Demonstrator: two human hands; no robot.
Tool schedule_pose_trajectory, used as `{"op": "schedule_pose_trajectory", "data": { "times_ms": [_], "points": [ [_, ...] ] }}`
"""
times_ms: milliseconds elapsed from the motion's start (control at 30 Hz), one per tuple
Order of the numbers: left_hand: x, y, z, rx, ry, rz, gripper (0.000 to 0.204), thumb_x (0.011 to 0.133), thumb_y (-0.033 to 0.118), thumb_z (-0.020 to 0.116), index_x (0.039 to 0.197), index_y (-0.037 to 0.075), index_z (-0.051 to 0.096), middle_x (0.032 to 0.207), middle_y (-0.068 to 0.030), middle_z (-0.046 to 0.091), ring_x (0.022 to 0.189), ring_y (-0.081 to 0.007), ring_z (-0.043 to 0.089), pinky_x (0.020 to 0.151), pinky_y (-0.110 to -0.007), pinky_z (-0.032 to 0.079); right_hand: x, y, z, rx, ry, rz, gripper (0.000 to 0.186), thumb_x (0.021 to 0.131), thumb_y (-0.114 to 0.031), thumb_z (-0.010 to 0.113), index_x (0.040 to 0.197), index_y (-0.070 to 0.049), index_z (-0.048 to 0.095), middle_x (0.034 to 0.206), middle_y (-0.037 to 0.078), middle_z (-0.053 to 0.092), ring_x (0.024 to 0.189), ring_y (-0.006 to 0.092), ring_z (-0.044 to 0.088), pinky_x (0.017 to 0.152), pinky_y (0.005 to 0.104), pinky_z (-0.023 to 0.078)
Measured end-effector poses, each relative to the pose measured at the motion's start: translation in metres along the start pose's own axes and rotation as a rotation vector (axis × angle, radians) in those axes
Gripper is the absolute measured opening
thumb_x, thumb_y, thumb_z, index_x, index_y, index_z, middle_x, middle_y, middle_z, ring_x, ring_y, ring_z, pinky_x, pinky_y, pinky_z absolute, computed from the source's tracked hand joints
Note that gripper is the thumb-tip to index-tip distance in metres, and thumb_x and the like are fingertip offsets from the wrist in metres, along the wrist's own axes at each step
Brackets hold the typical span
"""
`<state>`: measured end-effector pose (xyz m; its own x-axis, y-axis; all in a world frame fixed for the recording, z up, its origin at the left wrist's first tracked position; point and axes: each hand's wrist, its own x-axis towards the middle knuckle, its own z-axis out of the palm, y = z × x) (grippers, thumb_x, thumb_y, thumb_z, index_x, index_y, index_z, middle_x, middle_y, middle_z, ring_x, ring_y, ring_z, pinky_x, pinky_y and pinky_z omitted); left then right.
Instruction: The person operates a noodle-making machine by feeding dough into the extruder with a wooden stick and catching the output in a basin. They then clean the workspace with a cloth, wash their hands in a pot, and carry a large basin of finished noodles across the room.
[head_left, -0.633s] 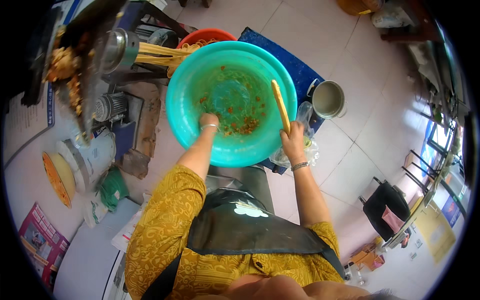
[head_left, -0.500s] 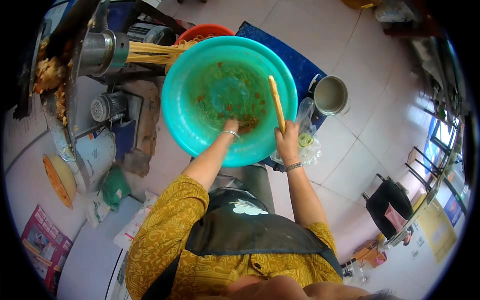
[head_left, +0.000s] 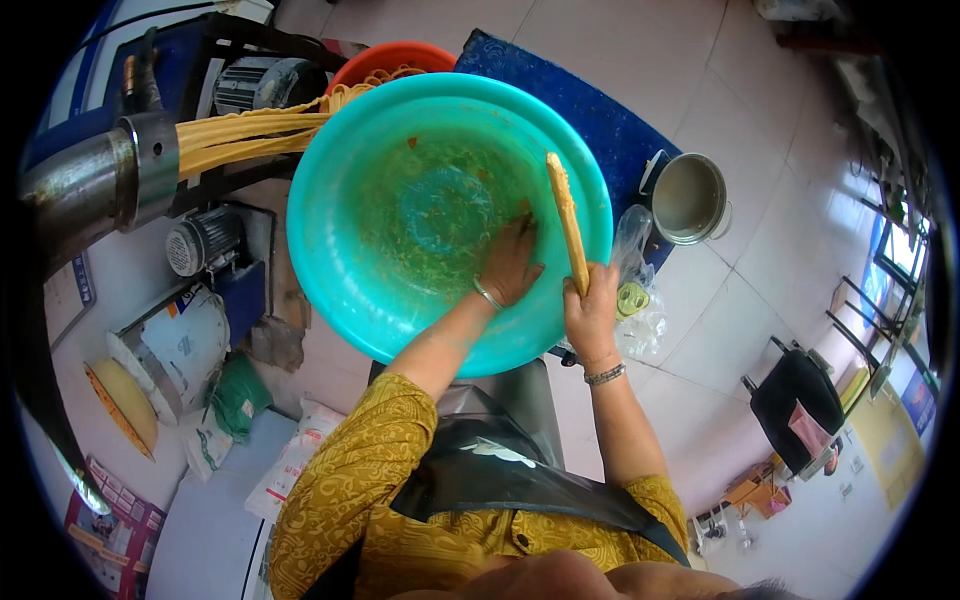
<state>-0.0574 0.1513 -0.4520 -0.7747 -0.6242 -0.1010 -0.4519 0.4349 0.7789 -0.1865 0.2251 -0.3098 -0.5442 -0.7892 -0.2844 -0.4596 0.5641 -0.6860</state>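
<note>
A large turquoise plastic basin (head_left: 330, 310) sits in front of me, its inside wet and smeared with yellowish residue. My left hand (head_left: 512, 265) reaches inside it, palm against the right inner wall, thumb apart from the outstretched fingers. Dark reddish bits show by those fingertips; whether any lie under the palm is hidden. At the right rim, my right hand (head_left: 592, 315) is closed around the lower end of a pale wooden stick (head_left: 567, 215). The stick points up over the basin's edge, its upper part looking rough or coated.
Yellow noodle-like strands (head_left: 240, 135) run from a metal machine nozzle (head_left: 155, 165) toward a red basin (head_left: 390, 60). Right of the turquoise basin are a blue board (head_left: 600, 120), a metal pot (head_left: 690, 195) and a clear plastic bag (head_left: 640, 310). A black chair (head_left: 795, 410) stands further right.
My left hand has moved from the basin's bottom to its right inner wall. Fewer reddish bits are scattered inside. My right hand keeps hold of the stick. The view has shifted somewhat.
</note>
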Motion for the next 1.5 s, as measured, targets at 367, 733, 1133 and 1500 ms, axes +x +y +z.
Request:
{"op": "schedule_pose_trajectory", "data": {
  "times_ms": [367, 733, 1133, 1500],
  "points": [
    [0.082, -0.103, -0.070, 0.276, 0.492, -0.081, 0.055, 0.085, 0.019, 0.053, 0.134, -0.001, 0.039, 0.129, -0.0277, 0.044, 0.117, -0.0446, 0.041, 0.101, -0.053, 0.033, 0.012, -0.009, 0.008, 0.031, 0.078, -0.070, 0.023, 0.077, 0.003, 0.058, 0.100, 0.000, 0.052, 0.095, 0.021, 0.045, 0.082, 0.0403, 0.052, 0.072, 0.0436, 0.046],
    [0.011, -0.036, -0.025, 0.010, -0.546, 0.347, 0.030, 0.079, 0.028, 0.061, 0.099, 0.005, 0.057, 0.101, -0.0198, 0.055, 0.096, -0.0382, 0.052, 0.085, -0.048, 0.042, 0.020, -0.007, 0.007, -0.009, 0.099, -0.042, 0.027, 0.076, 0.003, 0.060, 0.102, -0.002, 0.051, 0.100, 0.020, 0.047, 0.087, 0.0397, 0.053, 0.073, 0.0418, 0.046],
    [-0.128, -0.059, -0.105, 0.377, -0.788, -0.168, 0.028, 0.086, 0.030, 0.054, 0.104, 0.010, 0.061, 0.103, -0.0179, 0.058, 0.099, -0.0358, 0.055, 0.082, -0.049, 0.046, 0.027, -0.021, 0.019, -0.018, 0.074, -0.130, 0.031, 0.074, 0.003, 0.062, 0.102, -0.005, 0.052, 0.104, 0.020, 0.048, 0.089, 0.0408, 0.056, 0.072, 0.0451, 0.050],
    [-0.079, -0.062, -0.106, 0.106, -1.582, -0.761, 0.022, 0.082, 0.030, 0.057, 0.082, 0.009, 0.063, 0.075, -0.0099, 0.065, 0.066, -0.0246, 0.065, 0.061, -0.041, 0.052, 0.030, -0.011, 0.016, -0.030, 0.052, -0.108, 0.028, 0.076, 0.001, 0.060, 0.101, -0.006, 0.051, 0.104, 0.021, 0.048, 0.088, 0.0432, 0.056, 0.073, 0.0478, 0.049]
  ]
}}
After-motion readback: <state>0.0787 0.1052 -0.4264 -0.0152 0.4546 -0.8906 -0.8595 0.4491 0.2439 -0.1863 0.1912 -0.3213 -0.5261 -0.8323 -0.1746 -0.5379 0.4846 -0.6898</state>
